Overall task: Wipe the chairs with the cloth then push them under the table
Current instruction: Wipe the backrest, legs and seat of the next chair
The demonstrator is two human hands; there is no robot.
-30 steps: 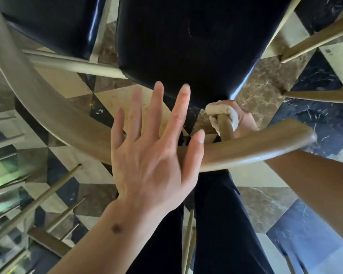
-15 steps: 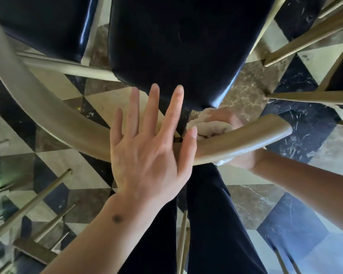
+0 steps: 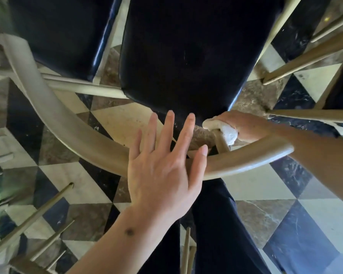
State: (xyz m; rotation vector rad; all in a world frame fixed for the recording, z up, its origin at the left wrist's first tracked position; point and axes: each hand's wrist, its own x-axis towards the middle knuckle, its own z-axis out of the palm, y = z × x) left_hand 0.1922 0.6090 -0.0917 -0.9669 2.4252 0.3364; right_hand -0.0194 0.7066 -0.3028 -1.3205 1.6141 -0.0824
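Left hand (image 3: 162, 173): lower centre, fingers spread flat, grip open, palm resting on the curved back rail (image 3: 71, 125).
Right hand (image 3: 244, 125): right of centre, grip closed around the cloth (image 3: 229, 133) on a spindle (image 3: 222, 143) under the rail.
Cloth: soft, bunches easily; hold it wadded.
Chair: black seat (image 3: 186, 56) upper centre; stiff wood, probably light; push by the rail.
Containers: none visible.
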